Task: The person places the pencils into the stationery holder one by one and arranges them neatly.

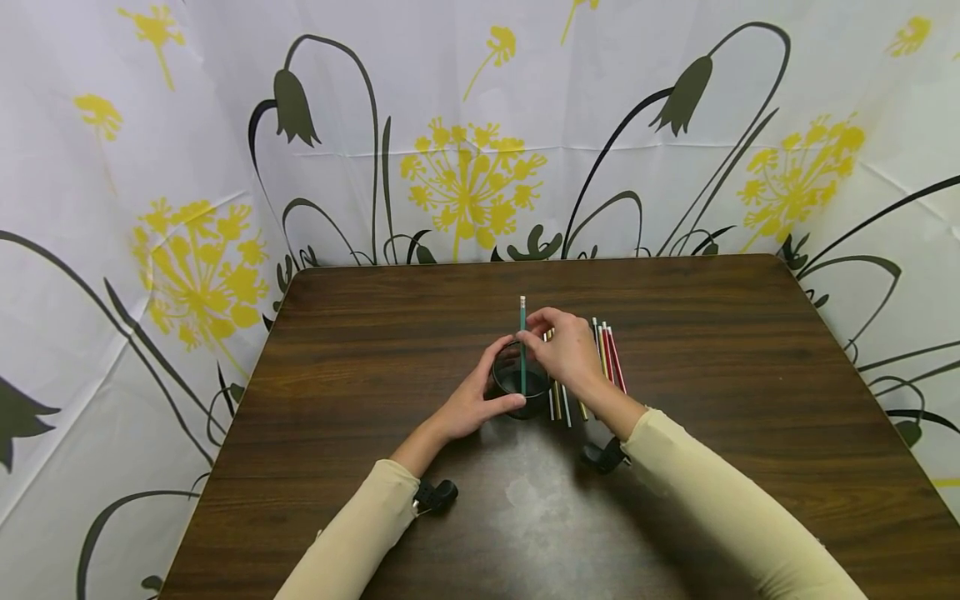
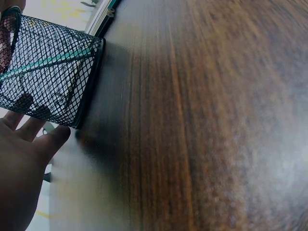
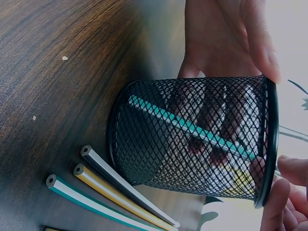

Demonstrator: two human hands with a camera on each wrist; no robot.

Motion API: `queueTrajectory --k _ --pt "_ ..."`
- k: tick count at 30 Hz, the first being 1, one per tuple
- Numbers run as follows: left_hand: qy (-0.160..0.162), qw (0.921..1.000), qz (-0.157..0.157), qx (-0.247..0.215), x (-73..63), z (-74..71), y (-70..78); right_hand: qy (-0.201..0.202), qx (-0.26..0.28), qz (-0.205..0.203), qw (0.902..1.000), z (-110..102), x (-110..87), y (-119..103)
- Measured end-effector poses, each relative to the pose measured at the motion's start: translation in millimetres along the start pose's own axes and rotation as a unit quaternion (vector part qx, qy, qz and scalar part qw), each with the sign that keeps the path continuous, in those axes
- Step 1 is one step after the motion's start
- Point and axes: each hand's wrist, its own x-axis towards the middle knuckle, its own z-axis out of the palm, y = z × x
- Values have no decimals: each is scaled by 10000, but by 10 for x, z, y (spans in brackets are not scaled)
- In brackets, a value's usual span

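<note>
Sleeves: two, pale yellow, nearest my head feed; left sleeve (image 1: 352, 533) and right sleeve (image 1: 727, 500), a dark device at each wrist.
Left hand (image 1: 474, 400): curved round the cup's wall, thumb on the near side, fingers on the far side; I read it as a steadying hold.
Cup (image 3: 192, 147): one, black wire mesh, round rim; upright on the table, between the two hands.
Green pencil (image 1: 522, 358): one, eraser end up above the rim, lower part inside the cup, slanted within the mesh; whether its tip touches the floor of the cup I cannot tell.
Right hand (image 1: 566, 346): thumb and fingertips narrowed on the green pencil at the rim; I see no release yet.
Loose pencils: several, lying just right of the cup and under the right forearm; among them a yellow pencil (image 3: 120, 199), a grey pencil (image 3: 113, 175) and a red pencil (image 1: 617, 360); full count hidden from me by the hand.
Progress: early, in my judgement; one pencil mostly in, no other seen in the cup; the loose ones appear to be what is left.
Table (image 1: 360, 333): one, dark wood grain, under everything.
Cloth (image 1: 525, 83): white, yellow and dark flower print, hung beyond the table's far edge.
</note>
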Motion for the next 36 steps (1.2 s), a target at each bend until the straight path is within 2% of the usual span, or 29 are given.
queueTrajectory --k 6,10,15,19,21,25,28,36 --pt "0 10000 57 -8 6 1 -24 -112 414 58 9991 -95 8 -5" --pt "94 9998 158 -26 22 6 -158 -80 658 160 9977 -228 32 32" --pt "185 9996 156 148 34 6 -341 40 495 532 9973 -461 67 220" --pt "207 9996 74 193 36 -1 -378 -18 112 856 9963 -641 69 481" --pt "199 9996 77 180 37 -2 -377 -97 -114 1033 9945 -706 58 635" --pt "114 9998 142 49 23 5 -170 -170 -556 1388 9886 -777 8 915" --pt "51 9998 187 -23 8 9 -16 -314 -598 1629 9843 -790 -38 1072" --pt "26 9998 171 66 -1 5 -10 -940 -263 1958 9758 -757 -96 1310"
